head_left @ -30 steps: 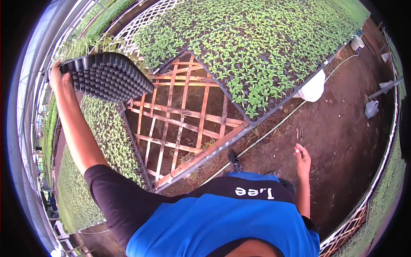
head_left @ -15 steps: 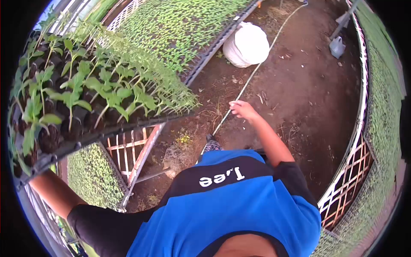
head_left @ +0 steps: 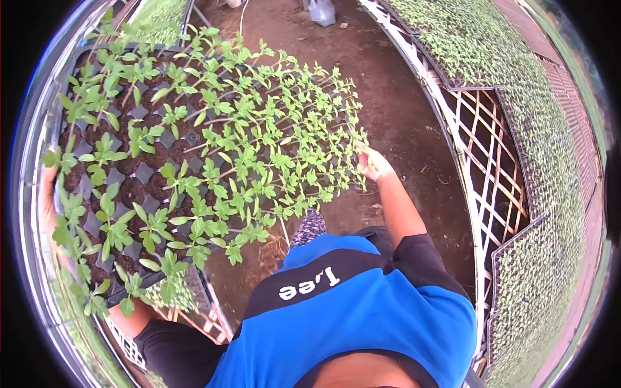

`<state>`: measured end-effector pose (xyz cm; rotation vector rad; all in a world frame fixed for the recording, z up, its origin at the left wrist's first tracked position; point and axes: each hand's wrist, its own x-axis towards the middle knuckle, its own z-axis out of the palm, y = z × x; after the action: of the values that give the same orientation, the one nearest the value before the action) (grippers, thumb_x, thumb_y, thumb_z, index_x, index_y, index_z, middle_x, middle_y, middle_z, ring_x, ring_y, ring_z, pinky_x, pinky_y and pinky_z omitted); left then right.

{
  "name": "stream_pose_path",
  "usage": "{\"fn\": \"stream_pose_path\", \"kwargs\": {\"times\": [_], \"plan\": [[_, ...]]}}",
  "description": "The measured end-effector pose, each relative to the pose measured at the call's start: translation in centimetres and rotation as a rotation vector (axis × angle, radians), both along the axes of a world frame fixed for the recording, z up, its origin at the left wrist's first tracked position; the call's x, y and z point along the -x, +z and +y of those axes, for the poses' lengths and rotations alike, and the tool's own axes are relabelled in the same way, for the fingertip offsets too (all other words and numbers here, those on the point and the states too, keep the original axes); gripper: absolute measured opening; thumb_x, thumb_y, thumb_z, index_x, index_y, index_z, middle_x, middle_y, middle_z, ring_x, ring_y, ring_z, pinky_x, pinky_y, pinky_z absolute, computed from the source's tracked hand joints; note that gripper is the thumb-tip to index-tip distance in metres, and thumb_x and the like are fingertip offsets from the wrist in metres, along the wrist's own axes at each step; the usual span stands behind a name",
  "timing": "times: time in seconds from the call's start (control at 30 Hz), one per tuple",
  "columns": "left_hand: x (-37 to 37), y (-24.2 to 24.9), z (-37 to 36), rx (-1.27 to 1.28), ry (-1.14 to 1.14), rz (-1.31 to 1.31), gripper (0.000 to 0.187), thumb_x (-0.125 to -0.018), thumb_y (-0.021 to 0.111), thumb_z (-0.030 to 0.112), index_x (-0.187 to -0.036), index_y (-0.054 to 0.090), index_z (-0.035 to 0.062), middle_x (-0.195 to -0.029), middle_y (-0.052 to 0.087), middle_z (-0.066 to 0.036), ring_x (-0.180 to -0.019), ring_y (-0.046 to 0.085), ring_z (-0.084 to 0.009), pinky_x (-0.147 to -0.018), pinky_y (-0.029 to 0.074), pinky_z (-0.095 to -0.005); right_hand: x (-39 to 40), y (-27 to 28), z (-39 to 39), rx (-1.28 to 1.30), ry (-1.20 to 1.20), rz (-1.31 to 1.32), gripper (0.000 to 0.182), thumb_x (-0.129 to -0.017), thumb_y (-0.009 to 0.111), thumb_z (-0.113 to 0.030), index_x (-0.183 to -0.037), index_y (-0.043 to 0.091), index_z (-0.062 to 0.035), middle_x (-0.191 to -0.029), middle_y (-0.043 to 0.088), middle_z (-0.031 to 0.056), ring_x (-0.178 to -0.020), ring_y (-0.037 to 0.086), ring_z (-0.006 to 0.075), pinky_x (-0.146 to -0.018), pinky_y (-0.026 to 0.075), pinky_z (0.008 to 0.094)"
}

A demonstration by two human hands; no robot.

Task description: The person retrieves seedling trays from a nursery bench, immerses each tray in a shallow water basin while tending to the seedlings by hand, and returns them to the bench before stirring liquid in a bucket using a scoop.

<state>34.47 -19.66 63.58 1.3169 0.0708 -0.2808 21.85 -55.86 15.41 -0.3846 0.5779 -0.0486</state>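
Observation:
A black seedling tray point(head_left: 138, 249) is held up in front of me, filled with dark soil and young green plants, denser towards its right end. My left hand point(head_left: 49, 205) grips the tray's left edge; leaves and the tray hide part of it, and the forearm passes below the tray. At the opposite end, my right hand point(head_left: 374, 163) closes on the tray's right edge, its fingertips partly covered by leaves.
Long benches of seedlings point(head_left: 537, 271) run along the right, above white lattice panels point(head_left: 485, 155). A bare soil path point(head_left: 407, 110) lies between benches. A grey plastic bag point(head_left: 321, 11) rests at the far end. More seedlings point(head_left: 158, 19) stand at upper left.
The tray has swung across to the right and levelled in front of me. My right hand, free before, now holds its right end. My view has turned rightwards.

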Motion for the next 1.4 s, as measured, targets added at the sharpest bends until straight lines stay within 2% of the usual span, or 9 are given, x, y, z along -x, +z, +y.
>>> {"fn": "stream_pose_path", "kwargs": {"times": [0.03, 0.07, 0.13, 0.23, 0.4, 0.63, 0.77, 1.17, 1.4], "plan": [[-3.3, -0.7, -1.7, 0.011, -0.044, -0.001, 0.028, -0.082, 0.053, 0.021, -0.102, 0.056, 0.0013, -0.096, 0.061, -0.011, -0.081, 0.060, -0.0220, -0.074, 0.049, -0.0330, -1.0, 0.8, -1.0, 0.202, -0.031, 0.079, 0.022, -0.080, 0.060, -0.017, -0.096, 0.053, -0.0034, -0.048, 0.047, -0.0080, -0.032, 0.039, 0.0040, -0.026, 0.030, 0.0195], [-6.7, -1.5, -3.0, 0.018, -0.080, 0.007, 0.028, -0.082, 0.052, 0.021, -0.102, 0.056, 0.0015, -0.097, 0.061, -0.011, -0.082, 0.060, -0.0220, -0.075, 0.049, -0.0330, -1.0, 1.4, -3.9, 0.210, 0.200, -0.058, 0.022, -0.080, 0.058, -0.016, -0.097, 0.054, -0.0029, -0.058, 0.055, -0.0016, -0.041, 0.049, 0.0086, -0.035, 0.040, 0.0219], [-14.7, -4.8, -3.9, -0.016, -0.172, -0.074, 0.030, -0.080, 0.053, 0.023, -0.104, 0.056, 0.0052, -0.099, 0.061, -0.009, -0.085, 0.060, -0.0196, -0.076, 0.047, -0.0309, -5.6, 5.0, -3.2, 0.302, -0.042, 0.148, 0.024, -0.079, 0.058, -0.014, -0.100, 0.055, -0.0030, -0.078, 0.061, 0.0059, -0.061, 0.058, 0.0147, -0.055, 0.050, 0.0279], [-20.4, -8.0, -5.0, -0.097, -0.215, -0.189, 0.024, -0.080, 0.055, 0.018, -0.099, 0.053, 0.0045, -0.086, 0.060, -0.005, -0.075, 0.058, -0.0135, -0.069, 0.048, -0.0265, -9.4, 4.9, -5.0, 0.096, 0.173, 0.135, 0.025, -0.077, 0.058, -0.011, -0.100, 0.056, -0.0021, -0.099, 0.059, 0.0069, -0.088, 0.057, 0.0179, -0.079, 0.047, 0.0324], [-35.5, -15.2, -11.4, -0.105, -0.312, 0.004, 0.010, -0.080, 0.057, 0.012, -0.078, 0.048, 0.0097, -0.070, 0.053, 0.001, -0.055, 0.051, -0.0061, -0.050, 0.043, -0.0189, -21.3, 2.5, -12.0, 0.467, 0.061, 0.245, 0.008, -0.075, 0.060, -0.010, -0.081, 0.056, -0.0068, -0.074, 0.059, 0.0042, -0.066, 0.057, 0.0127, -0.061, 0.048, 0.0287], [-54.0, -30.0, -16.7, -0.143, -0.332, -0.042, 0.017, -0.078, 0.059, 0.006, -0.068, 0.046, 0.0115, -0.073, 0.050, 0.004, -0.066, 0.045, -0.0049, -0.062, 0.037, -0.0203, -39.0, 7.8, -19.8, 0.731, -0.136, 0.263, 0.024, -0.077, 0.059, -0.006, -0.060, 0.043, -0.0124, -0.056, 0.048, -0.0041, -0.046, 0.045, 0.0049, -0.042, 0.039, 0.0218], [-61.7, -35.6, -19.9, -0.128, -0.230, -0.044, 0.017, -0.076, 0.059, 0.004, -0.067, 0.045, 0.0099, -0.082, 0.051, 0.002, -0.074, 0.045, -0.0067, -0.069, 0.036, -0.0222, -51.2, 7.5, -25.7, 1.053, -0.051, 0.215, 0.027, -0.075, 0.061, -0.014, -0.057, 0.040, -0.0127, -0.056, 0.038, -0.0084, -0.053, 0.030, 0.0022, -0.049, 0.026, 0.0204], [-84.7, -38.4, -26.0, -0.247, 0.388, -0.148, 0.024, -0.076, 0.061, 0.003, -0.069, 0.039, 0.0117, -0.080, 0.049, 0.003, -0.069, 0.042, -0.0051, -0.067, 0.034, -0.0195, -97.4, 9.5, -32.7, 1.107, 0.225, -0.220, 0.027, -0.075, 0.061, -0.007, -0.057, 0.041, -0.0056, -0.085, 0.051, 0.0021, -0.076, 0.044, 0.0086, -0.069, 0.034, 0.0227], [-107.9, -42.5, -33.6, -0.611, 0.401, -0.201, 0.025, -0.070, 0.059, 0.001, -0.066, 0.036, 0.0080, -0.082, 0.043, -0.001, -0.073, 0.039, -0.0089, -0.069, 0.034, -0.0212, -121.1, 7.1, -39.5, 1.162, 0.266, -0.202, 0.030, -0.073, 0.063, -0.007, -0.057, 0.038, -0.0048, -0.091, 0.051, 0.0071, -0.086, 0.047, 0.0129, -0.075, 0.035, 0.0254]]}}
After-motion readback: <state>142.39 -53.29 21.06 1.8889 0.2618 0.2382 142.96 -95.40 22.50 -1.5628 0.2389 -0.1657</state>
